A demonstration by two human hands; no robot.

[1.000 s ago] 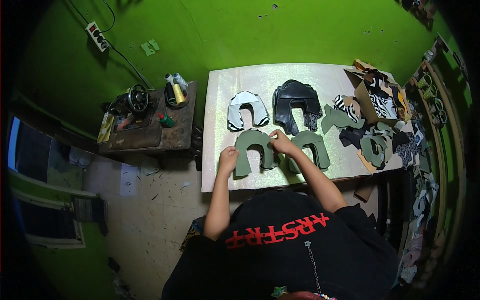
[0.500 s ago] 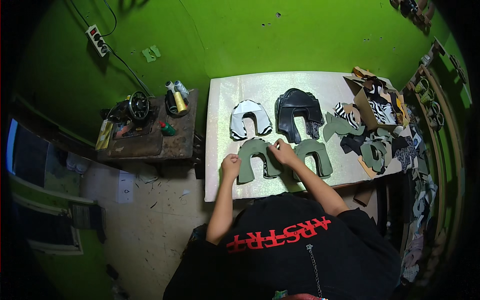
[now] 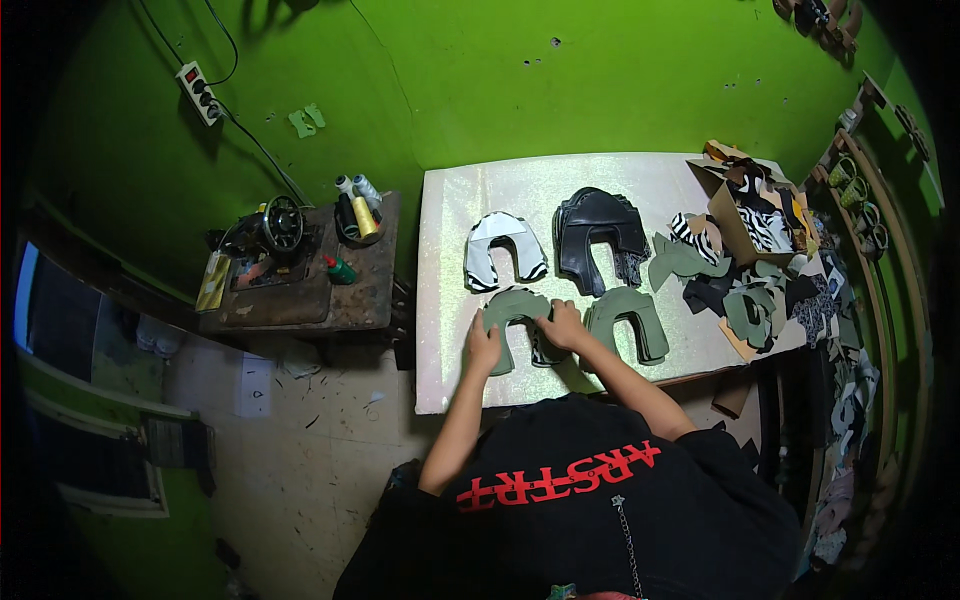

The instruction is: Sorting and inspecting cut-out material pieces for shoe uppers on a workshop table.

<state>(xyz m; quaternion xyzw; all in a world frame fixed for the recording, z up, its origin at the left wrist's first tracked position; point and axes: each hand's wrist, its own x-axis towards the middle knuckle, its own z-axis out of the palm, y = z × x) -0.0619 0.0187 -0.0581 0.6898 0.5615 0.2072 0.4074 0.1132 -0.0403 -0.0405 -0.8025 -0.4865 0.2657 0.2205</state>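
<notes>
This is a small sewing workshop for cut material. At the left stands a sewing machine (image 3: 283,228) with a handwheel, set in a worn wooden stand (image 3: 365,295); thread cones (image 3: 362,222) and a green, red-capped bottle (image 3: 340,269) sit beside it. On the pale table (image 3: 437,250) in the centre lie U-shaped stacks in white (image 3: 485,262), black (image 3: 575,250) and green (image 3: 627,308). Right of them, a cardboard box (image 3: 737,228) overflows with offcuts, and scraps (image 3: 755,312) spread around it. What look like sandals (image 3: 847,174) hang on a rack (image 3: 878,290) at the right edge.
</notes>
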